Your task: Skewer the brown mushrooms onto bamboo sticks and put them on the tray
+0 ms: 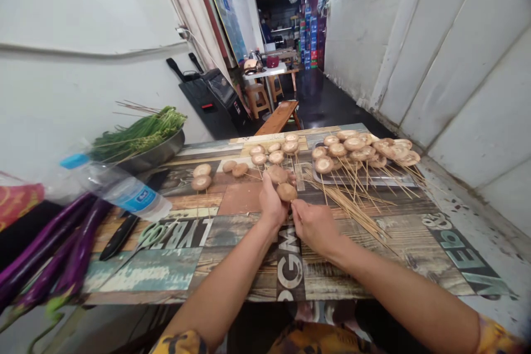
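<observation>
Two brown mushroom caps [286,192] are held over the middle of the table, one behind the other. My left hand [274,202] is wrapped round them from the left and beneath. Close against the nearer cap, my right hand [313,224] is closed in a pinch; what lies between its fingertips is too small to make out. Beyond my hands sit skewered mushrooms [276,156] in a small group. Bare wooden skewers [357,213] lie in a loose bundle to the right. A metal tray [340,178] behind them carries several skewered mushrooms [355,142].
On the left are a water bottle [136,196], purple eggplants [81,249], a black-handled knife [118,239], scissors [150,234] and a metal bowl [166,146] of greens. More mushrooms [201,182] lie left of centre. A wooden bench [277,117] stands beyond the patterned table [236,260].
</observation>
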### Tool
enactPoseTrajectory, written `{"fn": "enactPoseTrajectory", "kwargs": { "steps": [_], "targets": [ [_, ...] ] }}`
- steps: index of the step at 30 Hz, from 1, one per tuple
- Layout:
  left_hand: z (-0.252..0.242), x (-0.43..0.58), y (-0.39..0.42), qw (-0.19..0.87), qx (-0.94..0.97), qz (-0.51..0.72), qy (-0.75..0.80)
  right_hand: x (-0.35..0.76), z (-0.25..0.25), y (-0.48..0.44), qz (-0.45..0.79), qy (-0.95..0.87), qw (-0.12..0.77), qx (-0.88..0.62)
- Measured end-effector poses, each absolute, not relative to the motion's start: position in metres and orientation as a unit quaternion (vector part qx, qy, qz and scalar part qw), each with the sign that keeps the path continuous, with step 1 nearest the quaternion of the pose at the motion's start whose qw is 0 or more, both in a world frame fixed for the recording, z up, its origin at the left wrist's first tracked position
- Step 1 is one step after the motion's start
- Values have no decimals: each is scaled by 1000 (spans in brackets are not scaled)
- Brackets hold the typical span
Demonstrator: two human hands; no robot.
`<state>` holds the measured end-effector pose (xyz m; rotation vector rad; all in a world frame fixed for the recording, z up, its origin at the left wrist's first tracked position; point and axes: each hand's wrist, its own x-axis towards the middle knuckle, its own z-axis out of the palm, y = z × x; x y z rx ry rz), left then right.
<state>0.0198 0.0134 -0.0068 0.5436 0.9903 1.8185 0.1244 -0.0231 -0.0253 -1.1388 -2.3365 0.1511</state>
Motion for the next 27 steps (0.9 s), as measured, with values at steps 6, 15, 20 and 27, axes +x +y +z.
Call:
{"fn": "enactPoseTrajectory", "kwargs": {
  "steps": [6, 15, 20, 27],
  "targets": [
    [2, -8, 22, 486, 185, 774, 360, 127, -28, -18, 106, -836, 331, -424],
    [4, -17, 18, 549, 171, 751, 325, 126, -36, -20, 235, -829, 314, -398],
    [-1, -23, 20, 525, 226, 749, 335, 129, -40, -15, 236, -827, 310, -405],
    [-9, -30, 26, 477, 278, 768, 324, 131, -44, -3, 388, -757, 387, -356]
  ]
}}
